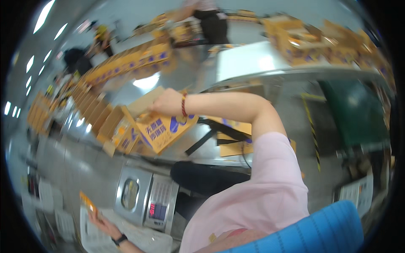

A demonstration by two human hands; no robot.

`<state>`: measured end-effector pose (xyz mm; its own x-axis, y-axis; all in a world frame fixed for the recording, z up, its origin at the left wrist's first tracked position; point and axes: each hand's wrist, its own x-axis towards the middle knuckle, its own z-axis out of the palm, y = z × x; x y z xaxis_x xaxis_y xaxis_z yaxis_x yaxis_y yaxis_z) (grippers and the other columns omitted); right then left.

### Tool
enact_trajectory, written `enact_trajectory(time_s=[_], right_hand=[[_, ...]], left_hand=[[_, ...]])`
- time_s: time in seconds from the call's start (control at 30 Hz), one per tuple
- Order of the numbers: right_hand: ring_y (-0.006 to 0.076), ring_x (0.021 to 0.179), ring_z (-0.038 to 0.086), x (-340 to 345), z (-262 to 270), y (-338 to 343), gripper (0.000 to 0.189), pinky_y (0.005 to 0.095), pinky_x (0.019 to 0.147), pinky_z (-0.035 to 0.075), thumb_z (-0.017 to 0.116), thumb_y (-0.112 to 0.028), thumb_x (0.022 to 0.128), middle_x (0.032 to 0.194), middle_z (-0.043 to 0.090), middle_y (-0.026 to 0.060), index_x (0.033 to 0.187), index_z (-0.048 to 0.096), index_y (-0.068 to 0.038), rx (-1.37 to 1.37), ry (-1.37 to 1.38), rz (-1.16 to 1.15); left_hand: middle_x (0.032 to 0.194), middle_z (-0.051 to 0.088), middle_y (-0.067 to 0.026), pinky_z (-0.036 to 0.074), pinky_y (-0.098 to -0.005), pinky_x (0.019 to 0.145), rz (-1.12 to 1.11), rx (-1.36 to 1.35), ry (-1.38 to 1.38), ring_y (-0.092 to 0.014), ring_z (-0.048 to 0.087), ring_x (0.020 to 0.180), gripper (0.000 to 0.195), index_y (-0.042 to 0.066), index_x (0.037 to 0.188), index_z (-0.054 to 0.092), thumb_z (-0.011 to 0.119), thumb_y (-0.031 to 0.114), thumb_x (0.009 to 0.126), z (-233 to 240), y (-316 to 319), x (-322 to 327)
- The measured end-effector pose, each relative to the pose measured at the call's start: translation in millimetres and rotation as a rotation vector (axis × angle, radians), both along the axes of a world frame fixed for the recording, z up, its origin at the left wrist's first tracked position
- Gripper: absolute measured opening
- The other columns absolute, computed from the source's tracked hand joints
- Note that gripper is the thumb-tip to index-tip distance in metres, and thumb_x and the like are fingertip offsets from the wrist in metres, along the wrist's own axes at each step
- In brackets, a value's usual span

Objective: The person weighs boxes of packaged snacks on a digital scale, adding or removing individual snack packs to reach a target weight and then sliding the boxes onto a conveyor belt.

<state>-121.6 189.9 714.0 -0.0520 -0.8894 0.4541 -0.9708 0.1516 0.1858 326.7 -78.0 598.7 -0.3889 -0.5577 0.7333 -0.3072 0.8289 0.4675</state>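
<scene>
My right hand [167,102], with a braided red bracelet at the wrist, is closed over the upper edge of a yellow-brown cardboard carton [166,134]. The carton tilts on the metal table and bears purple print and writing. Beside it stands an open carton [123,134] with orange packets inside. Low on the left, my left hand [102,221], a dark band on its wrist, holds a thin orange packet [87,201] by one end. This hand is above a white plastic basket [139,232], beside a steel weighing scale [163,186] with a lit red display.
A row of open cartons [90,106] runs along the metal table [126,91]. Black straps [218,131] lie across flat cardboard [231,148]. More open cartons [303,47] stand on the far table at right. A co-worker [212,22] stands across the table; others are farther left.
</scene>
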Motion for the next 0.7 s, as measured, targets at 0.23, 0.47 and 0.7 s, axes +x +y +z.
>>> enact_trajectory(time_s=[0.23, 0.47, 0.7], right_hand=[[0.0244, 0.063, 0.063, 157, -101, -160, 0.007, 0.0366, 0.050, 0.048, 0.051, -0.016, 0.077, 0.067, 0.059, 0.0075, 0.082, 0.055, -0.012, 0.096, 0.002, 0.619], [0.0325, 0.115, 0.046, 220, -152, -163, 0.045, 0.0496, 0.097, 0.033, 0.056, -0.024, 0.078, 0.116, 0.054, 0.0131, 0.122, 0.050, -0.022, -0.057, -0.141, 0.642], [0.0291, 0.126, 0.034, 173, -179, -95, 0.064, 0.0407, 0.103, 0.026, 0.059, -0.010, 0.081, 0.135, 0.037, 0.0161, 0.136, 0.027, -0.004, -0.371, -1.431, 0.235]], left_hand=[[0.136, 0.030, -0.0171, 0.024, -0.0387, 0.104, -0.055, 0.089, 0.179, -0.030, 0.029, 0.127, 0.039, 0.005, 0.117, 0.047, 0.041, 0.000, 0.079, -7, -5, -17], [0.122, 0.039, -0.0191, 0.031, -0.0380, 0.100, -0.030, 0.263, -0.207, -0.036, 0.035, 0.119, 0.032, 0.007, 0.111, 0.049, 0.045, 0.005, 0.079, -9, 0, -15], [0.134, 0.028, -0.0151, 0.034, -0.0333, 0.096, 0.216, 0.161, 0.114, -0.029, 0.032, 0.124, 0.036, 0.009, 0.119, 0.049, 0.048, 0.007, 0.083, 7, 4, -10]])
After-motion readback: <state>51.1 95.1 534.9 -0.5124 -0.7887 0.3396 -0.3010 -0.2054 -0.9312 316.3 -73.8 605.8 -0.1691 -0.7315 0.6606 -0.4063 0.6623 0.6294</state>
